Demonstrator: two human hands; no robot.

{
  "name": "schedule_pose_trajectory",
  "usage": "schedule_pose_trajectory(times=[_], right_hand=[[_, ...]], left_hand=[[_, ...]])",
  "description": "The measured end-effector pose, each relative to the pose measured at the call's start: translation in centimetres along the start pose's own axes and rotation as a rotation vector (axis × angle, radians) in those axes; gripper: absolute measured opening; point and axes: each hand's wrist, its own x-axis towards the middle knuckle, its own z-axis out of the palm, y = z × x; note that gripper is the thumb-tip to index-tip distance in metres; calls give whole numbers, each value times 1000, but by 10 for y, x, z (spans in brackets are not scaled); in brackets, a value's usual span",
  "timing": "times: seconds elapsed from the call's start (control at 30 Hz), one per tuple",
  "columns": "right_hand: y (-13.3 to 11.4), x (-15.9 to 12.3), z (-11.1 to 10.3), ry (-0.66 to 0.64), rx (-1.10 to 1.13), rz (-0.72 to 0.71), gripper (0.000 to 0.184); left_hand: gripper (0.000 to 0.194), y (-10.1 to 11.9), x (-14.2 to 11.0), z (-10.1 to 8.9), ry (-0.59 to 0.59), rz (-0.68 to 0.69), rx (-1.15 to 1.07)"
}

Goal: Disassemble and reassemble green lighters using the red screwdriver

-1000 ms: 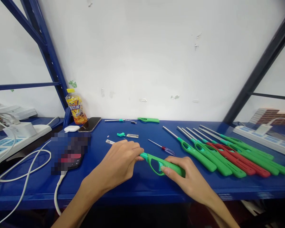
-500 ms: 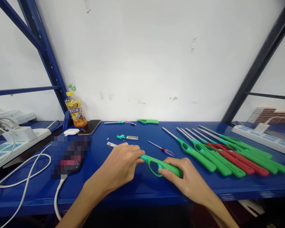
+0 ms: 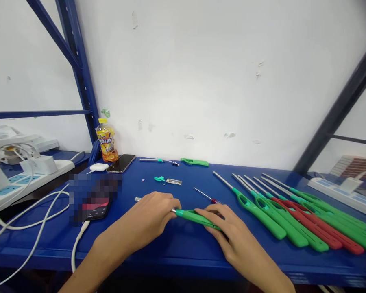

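Between my hands is a green long-nosed lighter [image 3: 190,216], held above the front part of the blue table. My left hand [image 3: 157,213] is closed around its metal tube, hiding most of it; only the tube's tip shows past the fingers. My right hand [image 3: 225,228] grips the green handle, fingers on top and thumb below. Just beyond lies a screwdriver [image 3: 205,196], its handle partly behind my right hand. Further back rest a clear fuel tank [image 3: 173,181], a teal trigger piece [image 3: 159,179], a loose metal tube with wires [image 3: 155,160] and a green handle shell [image 3: 195,162].
Several green and red lighters [image 3: 262,215] lie in a row on the right. A power strip [image 3: 347,195] is behind them. On the left are a drink bottle [image 3: 107,142], a phone [image 3: 122,163], a white case [image 3: 99,167], a charging phone [image 3: 97,207] and white cables [image 3: 45,217].
The held lighter has rolled so its trigger loop no longer faces me. My right hand's fingers have moved over the top of the handle. The view has shifted slightly left.
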Motion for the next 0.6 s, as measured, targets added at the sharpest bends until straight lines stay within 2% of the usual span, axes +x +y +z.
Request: schedule_pose_trajectory(times=[0.13, 0.27, 0.33, 0.43, 0.5, 0.6], right_hand=[[-1, -3, -2, -86, -12, 14, 49], [1, -8, -3, -126, 12, 17, 57], [4, -9, -3, -62, 58, 47, 53], [10, -8, -1, 131, 114, 150, 44], [14, -6, 2, 231, 110, 217, 42], [20, -4, 8, 306, 85, 274, 40]], left_hand=[[20, -6, -3, 2, -36, -47, 11], [45, -17, -4, 2, -48, -41, 19], [55, -23, 0, 2, -44, -122, 132], [65, -28, 9, 6, -43, -241, 309], [74, -29, 15, 9, -60, -278, 353], [83, -29, 18, 12, -90, -329, 391]])
